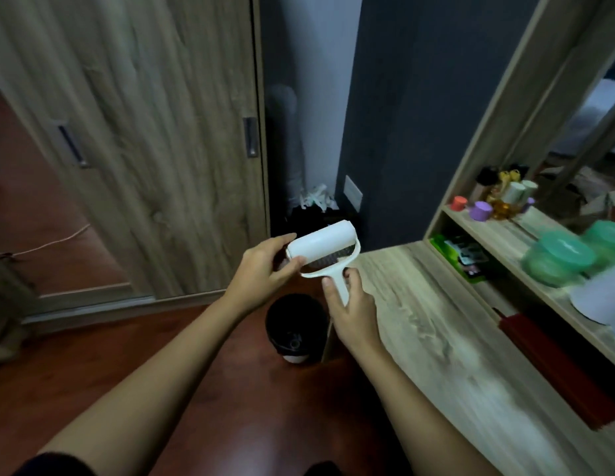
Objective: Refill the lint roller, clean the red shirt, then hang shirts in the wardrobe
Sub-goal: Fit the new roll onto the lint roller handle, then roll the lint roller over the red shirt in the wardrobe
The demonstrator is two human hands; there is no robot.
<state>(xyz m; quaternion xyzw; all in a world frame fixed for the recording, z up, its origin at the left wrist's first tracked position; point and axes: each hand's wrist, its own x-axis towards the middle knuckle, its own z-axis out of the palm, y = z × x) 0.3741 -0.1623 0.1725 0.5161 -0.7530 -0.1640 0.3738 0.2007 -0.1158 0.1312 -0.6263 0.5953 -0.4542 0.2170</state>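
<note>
So, wardrobe (144,132) filled left side, wood bench (436,321) ran along right. Black bin (292,324) sat on floor between them. Lint roller (323,249) was up in air above bin, right hand (354,310) wrapped round handle, left hand (268,266) pinching white roll's end.

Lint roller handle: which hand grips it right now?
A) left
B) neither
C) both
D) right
D: the right hand curls round the handle, while the left hand holds the end of the white roll.
</note>
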